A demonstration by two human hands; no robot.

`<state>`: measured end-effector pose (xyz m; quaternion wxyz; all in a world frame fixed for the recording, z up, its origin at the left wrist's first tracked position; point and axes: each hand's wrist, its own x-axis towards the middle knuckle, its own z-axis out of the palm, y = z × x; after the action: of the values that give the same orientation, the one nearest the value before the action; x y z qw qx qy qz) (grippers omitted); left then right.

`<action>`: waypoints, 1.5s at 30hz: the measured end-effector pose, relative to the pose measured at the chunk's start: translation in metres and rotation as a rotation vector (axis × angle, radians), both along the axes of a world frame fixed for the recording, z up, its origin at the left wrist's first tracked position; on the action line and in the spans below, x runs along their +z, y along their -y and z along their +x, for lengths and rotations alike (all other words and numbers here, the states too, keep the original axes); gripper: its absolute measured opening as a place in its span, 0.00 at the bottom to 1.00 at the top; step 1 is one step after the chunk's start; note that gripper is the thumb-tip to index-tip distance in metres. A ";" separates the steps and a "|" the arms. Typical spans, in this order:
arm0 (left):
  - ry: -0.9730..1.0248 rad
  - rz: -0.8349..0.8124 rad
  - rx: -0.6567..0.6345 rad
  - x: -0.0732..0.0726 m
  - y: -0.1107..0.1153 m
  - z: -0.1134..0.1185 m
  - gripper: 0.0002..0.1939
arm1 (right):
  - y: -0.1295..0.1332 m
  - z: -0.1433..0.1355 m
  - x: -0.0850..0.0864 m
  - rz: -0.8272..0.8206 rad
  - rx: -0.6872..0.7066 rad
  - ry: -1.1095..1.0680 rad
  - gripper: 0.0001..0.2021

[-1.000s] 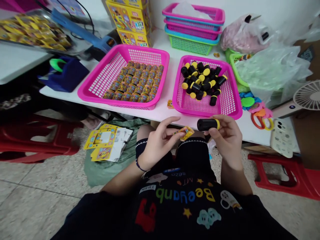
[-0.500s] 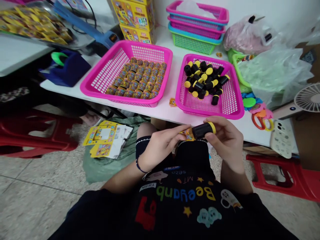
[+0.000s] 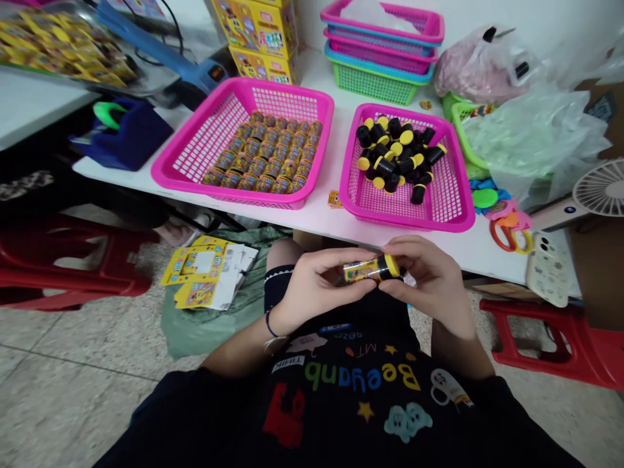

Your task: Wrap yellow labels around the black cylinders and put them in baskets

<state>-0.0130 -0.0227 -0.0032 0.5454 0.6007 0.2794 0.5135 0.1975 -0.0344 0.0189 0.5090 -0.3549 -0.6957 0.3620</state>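
In front of my lap I hold a small canister [image 3: 366,270] sideways between both hands. A yellow printed label wraps its body, and a yellow rim shows toward its right end. My left hand [image 3: 319,281] is closed on the labelled end, with the thumb below and the fingers above. My right hand [image 3: 431,279] pinches the yellow-rimmed end, partly hiding it. Beyond my hands, a pink basket [image 3: 412,223] holds a loose heap of black canisters [image 3: 390,153] with yellow caps. Left of it, a larger pink basket [image 3: 195,146] contains neat rows of labelled canisters [image 3: 266,156].
A small stack of stickers [image 3: 334,199] lies on the white table [image 3: 312,224] between the baskets. At right are scissors [image 3: 509,235], a phone [image 3: 548,270] and a fan [image 3: 602,190]. A blue tape dispenser [image 3: 131,133] stands left; stacked baskets [image 3: 377,84] are behind.
The label, earlier at the left end of the bare black canister, now covers its body. My right hand has shifted slightly left, and both hands have closed in around the canister.
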 end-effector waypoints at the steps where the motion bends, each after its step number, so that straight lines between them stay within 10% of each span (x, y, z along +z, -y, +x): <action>1: -0.006 0.006 0.008 -0.001 0.000 0.001 0.16 | 0.000 -0.001 -0.001 -0.012 0.011 -0.020 0.22; 21: 0.170 0.353 0.198 -0.018 0.003 0.015 0.36 | 0.002 -0.016 -0.015 0.053 -0.156 -0.109 0.07; 27: 0.177 0.163 0.252 -0.017 -0.002 0.013 0.36 | -0.001 -0.024 -0.025 0.401 -0.182 0.390 0.38; 32: 0.199 -0.059 0.109 -0.011 -0.008 0.012 0.39 | -0.004 -0.034 -0.027 0.554 -0.362 0.481 0.37; 40: 0.000 -0.344 -0.461 0.016 -0.020 0.004 0.32 | -0.006 -0.037 -0.024 0.724 -0.312 0.442 0.31; 45: -0.114 -0.263 -0.273 0.013 -0.014 0.015 0.41 | -0.010 -0.034 -0.033 0.846 -0.436 0.534 0.26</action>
<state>0.0020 -0.0087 0.0100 0.6669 0.5849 0.2905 0.3589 0.1630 -0.0245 -0.0137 0.4763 -0.3348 -0.7959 -0.1660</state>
